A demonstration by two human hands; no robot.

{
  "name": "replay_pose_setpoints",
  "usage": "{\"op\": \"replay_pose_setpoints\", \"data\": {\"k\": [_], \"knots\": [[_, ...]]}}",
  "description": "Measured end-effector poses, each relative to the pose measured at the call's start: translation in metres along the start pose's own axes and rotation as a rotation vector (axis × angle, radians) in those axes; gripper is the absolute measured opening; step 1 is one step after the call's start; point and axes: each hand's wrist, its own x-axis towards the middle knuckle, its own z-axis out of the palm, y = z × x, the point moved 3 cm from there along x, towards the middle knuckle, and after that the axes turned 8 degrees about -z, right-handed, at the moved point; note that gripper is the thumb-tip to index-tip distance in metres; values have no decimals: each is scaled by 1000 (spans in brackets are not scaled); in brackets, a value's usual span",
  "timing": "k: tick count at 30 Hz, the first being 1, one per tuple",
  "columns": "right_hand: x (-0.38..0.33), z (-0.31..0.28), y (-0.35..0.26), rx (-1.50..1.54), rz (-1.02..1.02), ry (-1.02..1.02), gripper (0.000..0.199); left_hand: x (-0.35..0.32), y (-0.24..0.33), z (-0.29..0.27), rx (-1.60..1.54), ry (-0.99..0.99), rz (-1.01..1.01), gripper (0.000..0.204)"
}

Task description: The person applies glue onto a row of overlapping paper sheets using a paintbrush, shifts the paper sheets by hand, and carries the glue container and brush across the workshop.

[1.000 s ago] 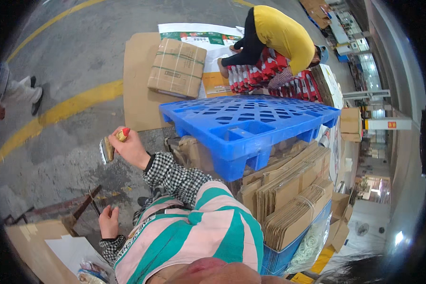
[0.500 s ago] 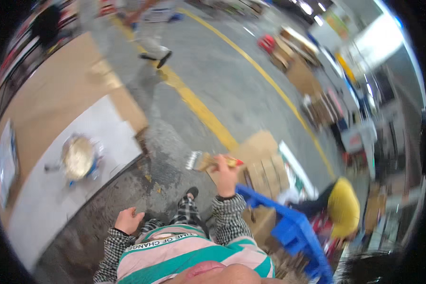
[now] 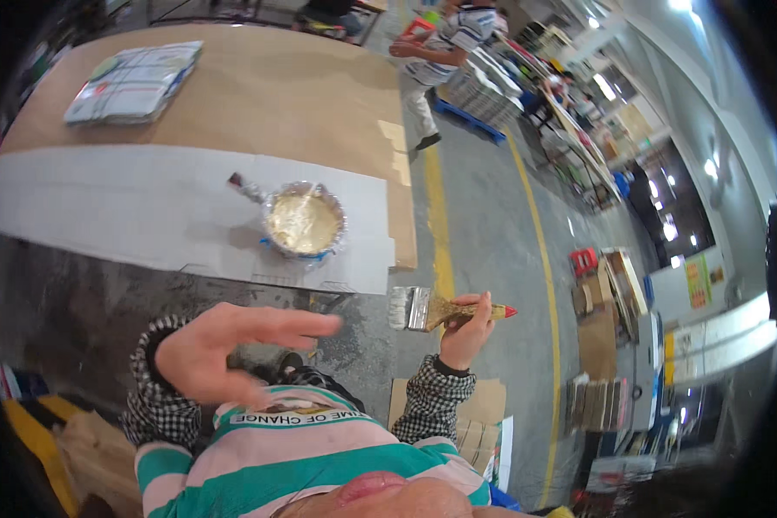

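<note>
My right hand (image 3: 468, 332) is closed round the wooden handle of a flat paintbrush (image 3: 419, 309). The brush lies level, its whitish bristles pointing left and its red handle tip sticking out to the right of my fingers. My left hand (image 3: 233, 352) is raised before my body, fingers stretched apart, holding nothing. Beyond it, a plastic-wrapped pot (image 3: 305, 220) of creamy pale paste stands on the white sheet (image 3: 129, 207) near the table's front edge. A wrapped handle juts from the pot to the left. The brush is apart from the pot.
Brown cardboard (image 3: 285, 86) covers the table's far part, with a flat plastic-wrapped pack (image 3: 134, 82) on it. A person (image 3: 445, 52) stands past the table's right end. Stacked goods sit on a blue pallet (image 3: 470, 121). Cardboard boxes (image 3: 597, 332) stand at the right.
My view has swung left, bringing the table and pot in front of me. The left hand has risen and spread its fingers. My right hand still grips the brush.
</note>
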Motion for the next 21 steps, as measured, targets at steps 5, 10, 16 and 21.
{"op": "replay_pose_setpoints", "data": {"k": [5, 10, 16, 21], "knots": [[7, 32, 13, 141, 70, -9, 36, 21, 84, 38, -32, -401, 518, 60], [11, 26, 23, 118, 88, -50, 37, 41, 104, 41, 95, -348, 614, 66], [29, 13, 34, 120, 105, 27, 38, 56, 95, 41, 160, -317, 623, 67], [39, 15, 51, 139, 150, -52, 38, 55, 87, 54, 114, -186, 337, 61]]}}
